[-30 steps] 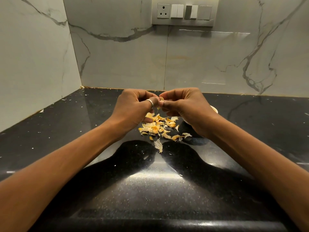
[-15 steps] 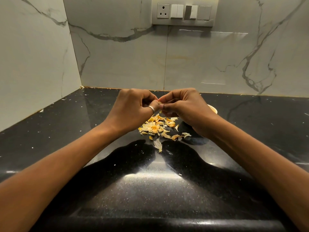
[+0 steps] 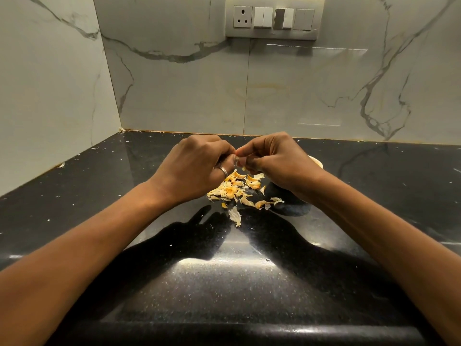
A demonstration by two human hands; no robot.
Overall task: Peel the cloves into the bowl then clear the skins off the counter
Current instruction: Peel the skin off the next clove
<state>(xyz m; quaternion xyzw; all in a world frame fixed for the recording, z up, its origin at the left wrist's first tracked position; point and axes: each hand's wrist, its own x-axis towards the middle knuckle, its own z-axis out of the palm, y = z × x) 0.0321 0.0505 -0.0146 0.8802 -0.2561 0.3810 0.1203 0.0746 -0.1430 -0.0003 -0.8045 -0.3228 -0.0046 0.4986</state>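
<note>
Both arms reach in from the bottom corners and meet mid-counter. The left hand point(image 3: 197, 168) and right hand point(image 3: 274, 163) are knuckles up with the fingers curled in. Their fingertips touch, and both pinch the same clove point(image 3: 237, 160) between them, held up off the surface. The left hand has a ring point(image 3: 223, 171) on one finger.

They're working over a glossy black counter point(image 3: 224, 283) that runs into a corner of white marble-look wall tile point(image 3: 174, 96). There's a socket-and-switch panel point(image 3: 272, 18) up top. The bowl point(image 3: 316, 162) sits just behind the right wrist, which blocks nearly all of it. Only a bit of pale rim peeks out, so I can't tell what's inside. Small pale specks are scattered all over the counter.

The clove is barely visible, just a small pale bit squeezed between the fingertips. A yellowish scrap point(image 3: 243, 168) hangs right under it. I can't tell how much skin is still on the clove. The skins point(image 3: 234, 189) lie in a loose pile directly below the hands, thin curled flakes in yellow-orange and cream. One longer pale flake point(image 3: 235, 216) lies a little nearer the camera, apart from the pile.
</note>
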